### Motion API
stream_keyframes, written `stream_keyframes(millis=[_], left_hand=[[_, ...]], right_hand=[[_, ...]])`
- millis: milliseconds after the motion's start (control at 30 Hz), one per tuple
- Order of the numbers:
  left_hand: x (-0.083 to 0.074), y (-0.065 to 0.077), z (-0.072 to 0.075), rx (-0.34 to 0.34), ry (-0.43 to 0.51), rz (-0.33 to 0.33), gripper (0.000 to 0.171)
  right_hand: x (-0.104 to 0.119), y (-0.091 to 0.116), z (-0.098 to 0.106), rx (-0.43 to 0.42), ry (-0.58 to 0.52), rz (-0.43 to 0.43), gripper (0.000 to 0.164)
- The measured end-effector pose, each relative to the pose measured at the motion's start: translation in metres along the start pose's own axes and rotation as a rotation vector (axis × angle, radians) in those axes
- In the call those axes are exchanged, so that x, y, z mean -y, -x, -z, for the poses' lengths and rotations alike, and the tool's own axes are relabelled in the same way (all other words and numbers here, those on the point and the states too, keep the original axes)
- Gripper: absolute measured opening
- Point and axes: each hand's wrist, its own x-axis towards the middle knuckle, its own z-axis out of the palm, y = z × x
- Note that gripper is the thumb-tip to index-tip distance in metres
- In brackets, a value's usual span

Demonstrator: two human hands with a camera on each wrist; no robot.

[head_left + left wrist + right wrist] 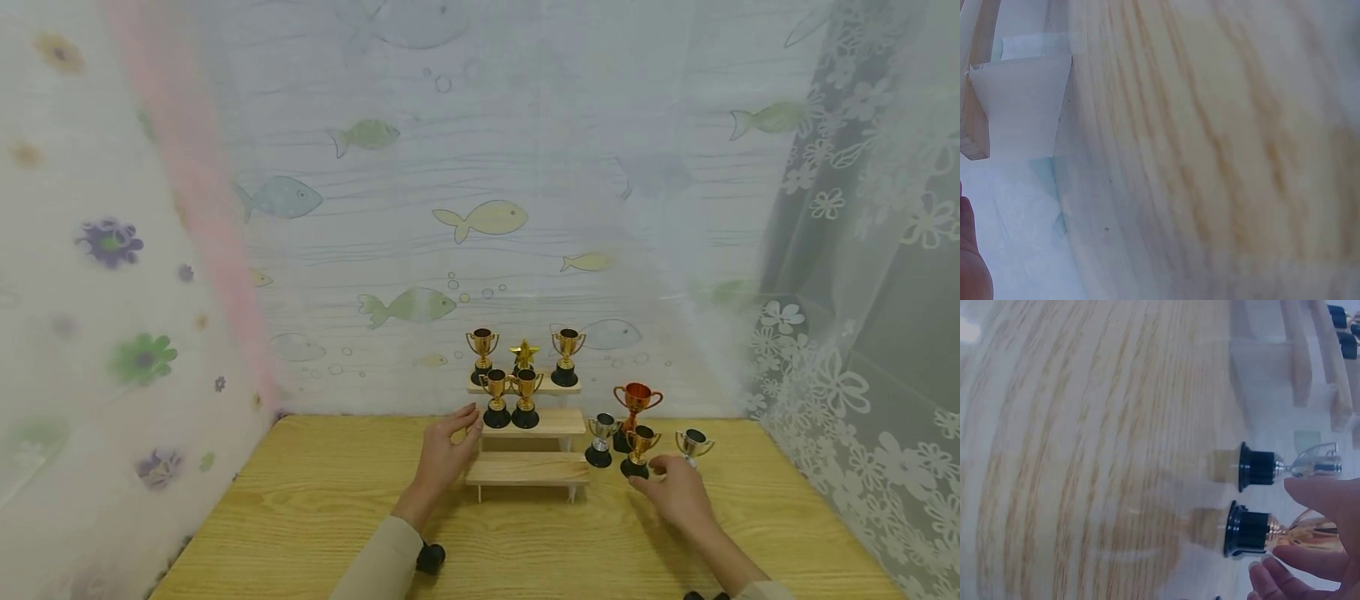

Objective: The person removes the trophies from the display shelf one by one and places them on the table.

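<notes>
Apparently at the pickup, the right hand point(677, 490) brackets a small bronze trophy point(642, 437) on the worktop point(517, 550), whether pinching unclear; next calls for a secure hold. Beyond, the left hand point(446, 448), fingers relaxed, flanks the tiered stand point(527, 469).

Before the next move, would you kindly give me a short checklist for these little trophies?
1. Stand upright: ok; the wooden stand rests on the table.
2. Room on the middle step: ok; its two gold trophies stand toward the left.
3. Copper trophy upright: ok; black base down.
4. Right hand firmly gripping it: cannot tell; fingers are around it, contact unclear.
5. Neighbours well clear: not ok; the right hand partly covers the rightmost silver trophy in the head view.
6. Left hand steadying the stand: cannot tell; it is at the left edge.
</notes>
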Motion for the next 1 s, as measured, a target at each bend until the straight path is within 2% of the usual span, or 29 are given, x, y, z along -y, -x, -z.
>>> stream_keyframes(millis=[267, 600, 1000], left_hand=[[-0.003, 0.000, 0.001, 0.008, 0.008, 0.016, 0.034], [-0.004, -0.002, 0.002, 0.015, 0.003, 0.027, 0.034], [0.001, 0.000, 0.000, 0.005, -0.015, -0.004, 0.034]], right_hand=[[0.011, 0.008, 0.006, 0.019, -0.003, 0.032, 0.051], [0.041, 0.016, 0.011, 0.006, -0.046, 0.096, 0.042], [0.066, 0.020, 0.004, -0.022, -0.086, 0.158, 0.045]])
